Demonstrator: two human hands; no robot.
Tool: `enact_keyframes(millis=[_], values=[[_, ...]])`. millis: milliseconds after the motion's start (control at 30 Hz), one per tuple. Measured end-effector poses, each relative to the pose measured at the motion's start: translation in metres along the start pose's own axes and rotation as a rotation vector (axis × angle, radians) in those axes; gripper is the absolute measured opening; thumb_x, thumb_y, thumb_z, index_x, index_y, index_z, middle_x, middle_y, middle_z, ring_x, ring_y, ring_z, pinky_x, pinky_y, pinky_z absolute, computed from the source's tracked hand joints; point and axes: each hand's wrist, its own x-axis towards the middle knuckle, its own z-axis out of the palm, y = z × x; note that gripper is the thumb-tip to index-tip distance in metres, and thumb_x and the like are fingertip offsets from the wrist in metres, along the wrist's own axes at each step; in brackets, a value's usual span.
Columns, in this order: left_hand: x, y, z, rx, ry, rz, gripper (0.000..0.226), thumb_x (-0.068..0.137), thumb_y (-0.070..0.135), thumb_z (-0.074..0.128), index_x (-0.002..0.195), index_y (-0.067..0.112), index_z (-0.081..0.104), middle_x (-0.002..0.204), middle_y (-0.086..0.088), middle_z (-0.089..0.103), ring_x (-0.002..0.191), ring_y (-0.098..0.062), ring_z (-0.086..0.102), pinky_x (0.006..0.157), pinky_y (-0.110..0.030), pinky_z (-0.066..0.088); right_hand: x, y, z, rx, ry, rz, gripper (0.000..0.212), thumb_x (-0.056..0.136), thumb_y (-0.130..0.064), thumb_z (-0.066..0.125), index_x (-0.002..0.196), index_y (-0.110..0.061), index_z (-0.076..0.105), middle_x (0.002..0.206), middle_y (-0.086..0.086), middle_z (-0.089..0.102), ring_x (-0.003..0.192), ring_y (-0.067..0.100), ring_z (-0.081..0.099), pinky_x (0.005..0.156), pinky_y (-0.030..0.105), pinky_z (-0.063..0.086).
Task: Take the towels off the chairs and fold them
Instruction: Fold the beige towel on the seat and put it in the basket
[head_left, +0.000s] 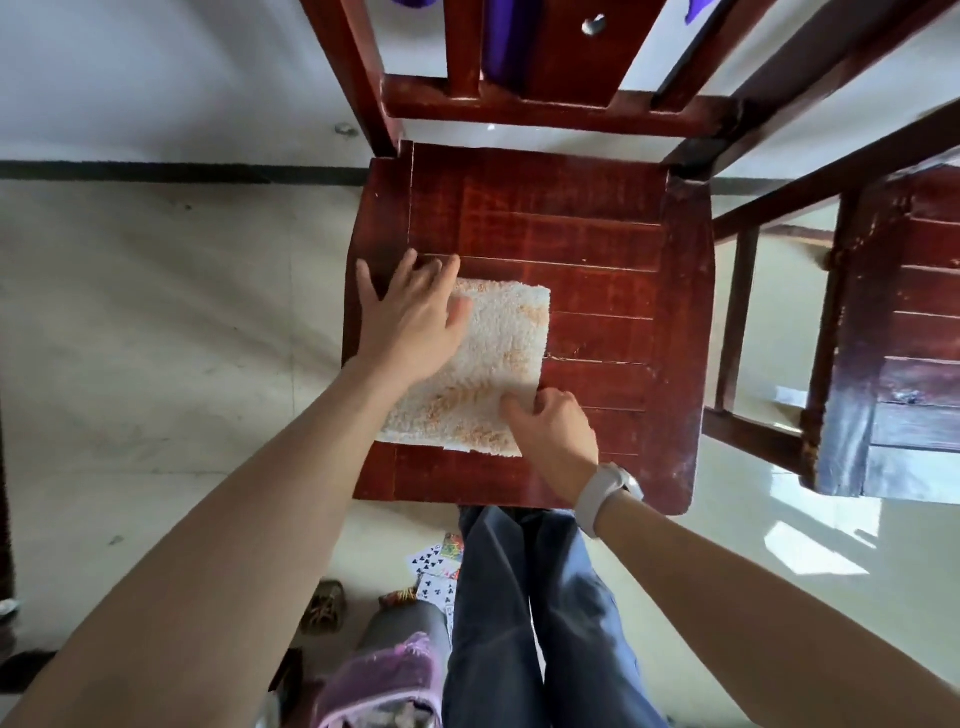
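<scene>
On the red chair seat lies a folded white-orange towel, left hand flat, right hand pinching.

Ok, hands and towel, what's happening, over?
Left hand flat on towel. Right hand pinching its near right edge. Towel folded on chair seat. Nothing in the way.

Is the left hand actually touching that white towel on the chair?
Touching: the head view shows the left hand lying flat on the towel, covering its upper-left corner.
</scene>
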Motion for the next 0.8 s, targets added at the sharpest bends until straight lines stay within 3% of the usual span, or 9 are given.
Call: enact_keyframes(millis=[100,200,300,367,467,567,633,700,800], values=[[-0.005,0.002,0.0,0.022,0.112,-0.112,0.04,0.092,0.038,0.036,0.119,0.015,0.054,0.121,-0.008,0.059,0.119,-0.028,0.047,0.111,-0.056,0.013,0.004,-0.01,-0.022,0.024,-0.069,0.052,0.021,0.081,-0.034,0.053,0.07,-0.017,0.048,0.069,-0.002,0.053,0.07,0.023,0.054,0.067,0.031,0.043],[-0.027,0.003,0.004,-0.004,0.079,-0.299,0.042,0.087,0.048,0.043,0.098,0.011,0.059,0.092,-0.011,0.067,0.094,-0.032,0.06,0.094,-0.043,0.037,0.022,-0.011,-0.062,-0.032,0.311,-0.102,0.017,0.085,-0.026,0.051,0.096,-0.017,0.059,0.098,0.004,0.06,0.097,0.025,0.054,0.09,0.04,0.041],[-0.052,0.004,0.018,-0.279,0.055,-0.377,0.05,0.085,0.053,0.049,0.112,0.012,0.056,0.104,-0.009,0.063,0.099,-0.028,0.058,0.083,-0.037,0.044,0.043,0.001,-0.09,0.087,0.566,-0.239,0.031,0.087,-0.02,0.05,0.116,-0.01,0.053,0.117,0.013,0.053,0.109,0.027,0.049,0.094,0.047,0.041],[-0.056,0.008,0.023,-0.514,0.086,-0.413,0.051,0.087,0.046,0.053,0.124,0.011,0.051,0.118,-0.009,0.058,0.11,-0.025,0.055,0.089,-0.035,0.044,0.046,0.013,-0.091,0.12,0.533,-0.169,0.034,0.087,-0.025,0.051,0.117,-0.009,0.052,0.116,0.013,0.054,0.108,0.027,0.05,0.092,0.046,0.044],[-0.051,0.018,0.02,-0.705,0.111,-0.461,0.058,0.087,0.04,0.055,0.134,0.008,0.043,0.13,-0.01,0.054,0.119,-0.023,0.051,0.1,-0.035,0.041,0.033,0.031,-0.072,0.157,0.291,-0.032,0.042,0.087,-0.039,0.055,0.112,-0.006,0.052,0.103,0.005,0.056,0.097,0.022,0.053,0.08,0.033,0.044],[-0.042,0.026,0.018,-0.726,0.049,-0.486,0.061,0.089,0.038,0.055,0.138,0.008,0.037,0.139,-0.011,0.046,0.125,-0.026,0.046,0.103,-0.037,0.039,0.023,0.037,-0.048,0.308,0.181,0.009,0.037,0.088,-0.039,0.054,0.106,-0.007,0.055,0.093,0.004,0.059,0.072,0.012,0.051,0.054,0.015,0.04],[-0.035,0.027,0.018,-0.763,0.006,-0.546,0.061,0.088,0.036,0.056,0.139,0.01,0.035,0.14,-0.009,0.043,0.123,-0.025,0.048,0.101,-0.038,0.041,0.024,0.033,-0.039,0.442,0.17,0.054,0.021,0.088,-0.029,0.053,0.086,-0.008,0.057,0.073,0.002,0.053,0.054,0.008,0.04,0.037,0.009,0.029],[-0.032,0.03,0.017,-0.815,-0.001,-0.577,0.058,0.088,0.033,0.057,0.138,0.01,0.037,0.139,-0.007,0.045,0.119,-0.022,0.051,0.097,-0.032,0.043,0.027,0.029,-0.035,0.609,0.159,0.116,0.022,0.086,-0.019,0.052,0.066,-0.012,0.048,0.059,0.002,0.041,0.049,0.009,0.032,0.036,0.012,0.026],[-0.039,0.036,0.01,-0.888,-0.014,-0.558,0.055,0.091,0.027,0.053,0.139,0.009,0.035,0.136,-0.004,0.048,0.12,-0.018,0.049,0.089,-0.016,0.036,0.025,0.024,-0.037,0.818,0.069,0.212,0.017,0.085,-0.019,0.055,0.07,-0.013,0.051,0.067,0.006,0.046,0.062,0.019,0.044,0.053,0.025,0.038]])
